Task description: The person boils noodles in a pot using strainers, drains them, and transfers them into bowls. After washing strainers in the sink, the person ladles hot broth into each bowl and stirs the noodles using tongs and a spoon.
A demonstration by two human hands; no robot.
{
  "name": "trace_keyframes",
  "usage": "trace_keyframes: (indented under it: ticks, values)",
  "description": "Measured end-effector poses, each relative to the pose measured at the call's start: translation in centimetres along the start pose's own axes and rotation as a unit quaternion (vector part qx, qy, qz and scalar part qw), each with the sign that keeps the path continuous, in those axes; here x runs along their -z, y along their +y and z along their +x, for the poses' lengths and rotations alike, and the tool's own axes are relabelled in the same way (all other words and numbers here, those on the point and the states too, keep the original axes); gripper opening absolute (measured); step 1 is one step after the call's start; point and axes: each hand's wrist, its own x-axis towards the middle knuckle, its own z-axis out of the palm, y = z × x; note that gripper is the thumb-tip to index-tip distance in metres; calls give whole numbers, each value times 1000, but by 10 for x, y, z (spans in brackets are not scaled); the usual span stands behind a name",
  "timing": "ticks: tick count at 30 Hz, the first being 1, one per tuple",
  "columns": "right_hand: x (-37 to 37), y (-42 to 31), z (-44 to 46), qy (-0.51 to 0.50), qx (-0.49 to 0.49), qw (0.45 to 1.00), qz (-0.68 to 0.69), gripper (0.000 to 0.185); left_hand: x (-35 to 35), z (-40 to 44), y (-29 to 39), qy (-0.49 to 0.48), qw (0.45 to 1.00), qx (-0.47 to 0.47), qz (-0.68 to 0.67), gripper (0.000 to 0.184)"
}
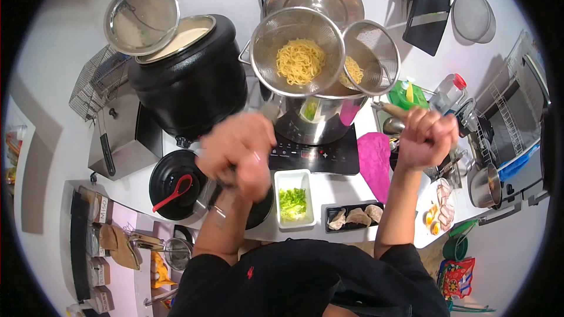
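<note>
A large mesh strainer [264, 32] with yellow noodles [300, 61] is held tilted above a steel pot [302, 120]. Beside it, overlapping its rim, is a smaller mesh strainer [373, 38] with more noodles [352, 70]. My left hand [238, 152], smeared by motion, is closed below the large strainer; a blurred handle runs up from it toward that strainer. My right hand [427, 135] is closed around a wooden handle [390, 109] that leads toward the smaller strainer. How the handles join the baskets is partly hidden.
The pot stands on a black induction cooker [338, 155]. A big black soup kettle [188, 82] is at left, with a red ladle [176, 192] below. In front are a tray of lettuce [294, 202], a meat tray [355, 217], a pink cloth [374, 164] and a plate with egg halves [435, 217].
</note>
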Motion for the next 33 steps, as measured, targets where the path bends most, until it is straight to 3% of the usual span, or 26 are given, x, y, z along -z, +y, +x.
trace_keyframes:
  ticks: [2,3,6,8,9,13,16,21,23,24,25,28,31,33]
  values:
    - [1,-5,18,7,-14,1000,-8,20,1,34,2,52,998,45,-16,17]
    - [-1,-7,26,-7,25,999,-25,20,0,49,7,24,998,45,-27,16]
    - [-10,-21,39,-62,72,995,-8,18,-8,61,8,-14,999,-31,-40,16]
    - [-12,-11,39,-14,65,998,-16,19,-13,54,-15,53,995,-56,-62,19]
    - [-16,-2,38,-37,74,996,-45,19,-13,50,-26,70,996,-32,-46,20]
    - [-11,13,32,28,-25,999,-29,25,-11,56,-36,100,989,58,-87,25]
    - [-5,13,26,4,-14,1000,-18,25,-5,51,-28,84,991,62,-83,25]
    - [-13,-4,24,-55,12,998,9,23,10,64,24,13,994,-35,-106,16]
    - [-17,-14,21,-98,19,994,34,22,30,71,68,-75,995,-58,-44,12]
    - [-21,-19,18,-118,22,992,46,21,35,73,95,-87,996,-33,-19,12]
    - [-24,-25,16,-156,19,986,54,20,30,72,121,-78,992,-9,95,16]
    - [-32,-38,8,-226,19,972,61,20,42,63,173,-83,982,12,169,23]
    - [-48,-48,-11,-229,29,973,-11,15,47,45,192,-110,946,36,302,24]
    - [-52,-51,-17,-339,56,939,-22,19,62,29,196,-158,916,37,366,24]
